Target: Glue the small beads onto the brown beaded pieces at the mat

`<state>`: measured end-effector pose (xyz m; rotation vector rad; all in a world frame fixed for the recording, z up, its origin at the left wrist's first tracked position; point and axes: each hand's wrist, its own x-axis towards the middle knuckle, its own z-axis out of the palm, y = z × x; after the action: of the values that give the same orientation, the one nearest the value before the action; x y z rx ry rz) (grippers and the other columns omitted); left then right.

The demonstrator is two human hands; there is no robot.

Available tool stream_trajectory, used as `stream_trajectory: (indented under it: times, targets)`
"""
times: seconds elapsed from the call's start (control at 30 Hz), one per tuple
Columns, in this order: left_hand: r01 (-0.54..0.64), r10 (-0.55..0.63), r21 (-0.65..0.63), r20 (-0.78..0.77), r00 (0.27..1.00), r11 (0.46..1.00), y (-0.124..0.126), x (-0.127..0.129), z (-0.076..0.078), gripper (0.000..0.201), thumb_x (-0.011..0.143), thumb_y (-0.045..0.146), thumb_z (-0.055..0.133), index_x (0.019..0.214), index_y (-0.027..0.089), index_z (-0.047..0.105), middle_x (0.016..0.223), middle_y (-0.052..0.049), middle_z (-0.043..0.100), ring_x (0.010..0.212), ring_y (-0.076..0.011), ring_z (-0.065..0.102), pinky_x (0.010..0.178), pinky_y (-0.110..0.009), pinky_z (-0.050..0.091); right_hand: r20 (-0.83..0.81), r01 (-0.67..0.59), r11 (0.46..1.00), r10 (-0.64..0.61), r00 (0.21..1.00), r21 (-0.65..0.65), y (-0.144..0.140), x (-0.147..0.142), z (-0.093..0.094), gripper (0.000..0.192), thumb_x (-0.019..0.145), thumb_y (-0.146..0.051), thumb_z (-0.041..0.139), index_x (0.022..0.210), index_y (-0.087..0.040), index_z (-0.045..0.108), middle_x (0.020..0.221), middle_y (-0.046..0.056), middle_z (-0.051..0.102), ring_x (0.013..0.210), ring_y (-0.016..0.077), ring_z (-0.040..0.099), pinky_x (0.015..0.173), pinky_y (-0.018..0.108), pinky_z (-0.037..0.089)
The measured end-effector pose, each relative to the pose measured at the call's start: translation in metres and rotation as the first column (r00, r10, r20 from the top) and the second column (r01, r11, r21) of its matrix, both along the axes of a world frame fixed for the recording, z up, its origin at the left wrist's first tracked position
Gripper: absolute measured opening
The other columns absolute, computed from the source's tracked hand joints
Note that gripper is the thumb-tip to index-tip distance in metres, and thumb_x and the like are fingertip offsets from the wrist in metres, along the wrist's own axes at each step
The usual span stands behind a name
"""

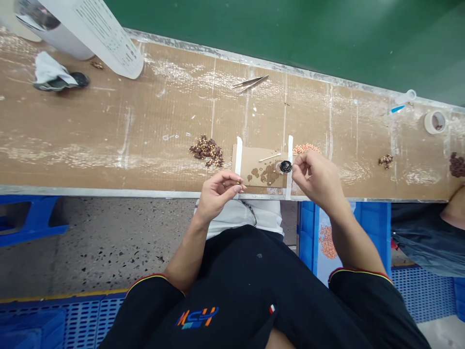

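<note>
My left hand (pixel 217 194) is at the table's front edge, thumb and fingers pinched on a small brass-coloured part (pixel 240 184), mostly hidden by the fingertips. My right hand (pixel 317 177) is closed, its fingertips beside a small round black cup (pixel 286 166); whatever it pinches is hidden. Between the hands lies a brown cardboard piece (pixel 250 167) with dark wet stains, a white strip along each side. A cotton swab (pixel 270 158) rests on it. Left of the cardboard is a pile of dark and brass-coloured small parts (pixel 207 151). Small orange-copper parts (pixel 305 148) lie behind my right hand.
Tweezers (pixel 250 84) lie near the table's back edge. At the left are a white bottle (pixel 109 39) and a crumpled cloth (pixel 54 72). A tape roll (pixel 435 122) and more small parts (pixel 385 161) are at the right. A blue crate (pixel 308 237) stands below the edge.
</note>
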<state>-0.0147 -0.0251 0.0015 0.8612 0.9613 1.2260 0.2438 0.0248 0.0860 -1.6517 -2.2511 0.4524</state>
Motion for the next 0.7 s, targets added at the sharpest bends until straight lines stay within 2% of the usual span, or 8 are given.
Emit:
stream_trajectory:
  times: [0.07,0.13,0.23,0.4,0.53,0.7]
  targets:
    - [0.027,-0.026,-0.013,0.071,0.997,1.000,-0.001,0.008,0.003,0.033,0.079,0.044,0.093,0.090,0.018,0.075,0.086,-0.005,0.077,0.074,-0.0173,0.078,0.069,-0.028,0.066,-0.197,-0.017,0.997,0.032,0.980,0.079,-0.014,-0.013,-0.001,0.012,0.094,-0.024,0.055,0.083,-0.025,0.052,0.076,0.000,0.059,0.066,0.0164,0.050,0.064,0.031,0.040]
    - [0.045,-0.042,-0.027,0.122,0.992,0.999,-0.001,0.017,0.006,0.032,0.079,0.041,0.094,0.091,0.018,0.076,0.086,-0.005,0.078,0.074,-0.0160,0.077,0.066,-0.025,0.065,-0.388,-0.017,0.991,0.066,0.919,0.131,-0.027,-0.029,-0.005,0.012,0.096,-0.023,0.057,0.085,-0.025,0.053,0.078,-0.001,0.059,0.066,0.0152,0.050,0.062,0.030,0.040]
    - [0.048,-0.042,-0.035,0.156,0.987,0.998,-0.001,0.029,0.011,0.032,0.078,0.042,0.095,0.091,0.018,0.078,0.086,-0.005,0.078,0.072,-0.0141,0.074,0.063,-0.022,0.063,-0.553,0.004,0.991,0.070,0.830,0.131,-0.044,-0.052,-0.013,0.013,0.098,-0.020,0.058,0.086,-0.025,0.053,0.080,-0.001,0.060,0.070,0.0149,0.054,0.064,0.030,0.043]
    - [-0.025,0.012,0.081,0.147,0.989,0.996,0.000,0.040,0.018,0.028,0.079,0.042,0.094,0.088,0.020,0.079,0.083,-0.004,0.077,0.073,-0.0140,0.074,0.066,-0.022,0.063,-0.654,0.024,0.995,0.045,0.755,0.095,-0.054,-0.068,-0.021,0.015,0.099,-0.019,0.059,0.086,-0.025,0.054,0.081,-0.001,0.061,0.074,0.0158,0.057,0.067,0.031,0.045]
    - [-0.054,0.031,0.180,0.131,0.991,0.982,0.000,0.042,0.020,0.022,0.082,0.038,0.092,0.088,0.021,0.081,0.082,-0.003,0.075,0.073,-0.0123,0.073,0.066,-0.019,0.062,-0.662,0.034,0.995,0.035,0.749,0.091,-0.055,-0.068,-0.021,0.015,0.099,-0.020,0.059,0.086,-0.025,0.054,0.080,-0.001,0.061,0.073,0.0159,0.057,0.065,0.031,0.046]
    - [-0.050,0.035,0.135,0.112,0.993,0.990,-0.004,0.045,0.021,0.032,0.081,0.047,0.092,0.089,0.020,0.077,0.082,-0.003,0.076,0.071,-0.0133,0.074,0.064,-0.021,0.062,-0.691,0.043,0.996,0.021,0.723,0.076,-0.059,-0.068,-0.020,0.015,0.098,-0.017,0.060,0.086,-0.025,0.054,0.080,-0.001,0.061,0.072,0.0151,0.058,0.065,0.030,0.046]
